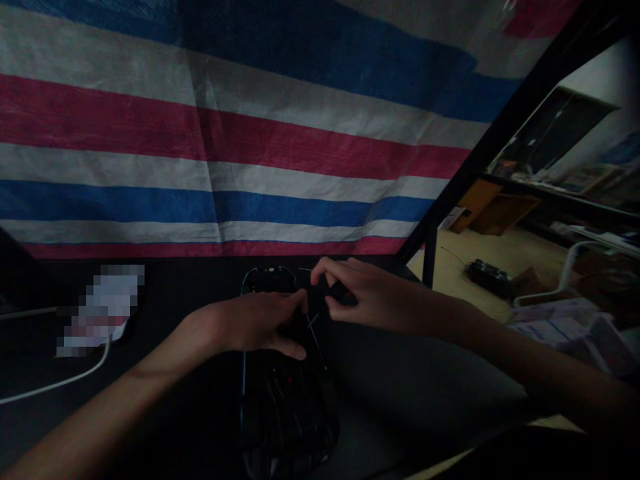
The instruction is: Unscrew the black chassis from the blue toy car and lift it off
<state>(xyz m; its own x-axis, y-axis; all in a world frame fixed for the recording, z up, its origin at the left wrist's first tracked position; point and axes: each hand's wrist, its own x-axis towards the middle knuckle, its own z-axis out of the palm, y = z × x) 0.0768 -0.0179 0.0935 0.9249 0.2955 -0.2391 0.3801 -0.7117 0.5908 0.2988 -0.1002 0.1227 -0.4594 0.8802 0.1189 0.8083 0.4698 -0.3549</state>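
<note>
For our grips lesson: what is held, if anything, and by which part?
Cannot be told: the left hand lies over the dark object, the right hand curls beside it; dimness hides any hold.

The head camera looks forward and down, close over the left hand (260, 321) and right hand (373, 293), facing a striped sheet (280, 143)

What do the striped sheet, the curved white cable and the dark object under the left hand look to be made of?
Striped sheet: probably woven plastic with a slight sheen, given its fine weave and creases.
Curved white cable: likely smooth plastic or rubber sheathing, from its even bend.
Dark object: perhaps hard plastic, with faint edge glints; too dim to be sure.
</note>
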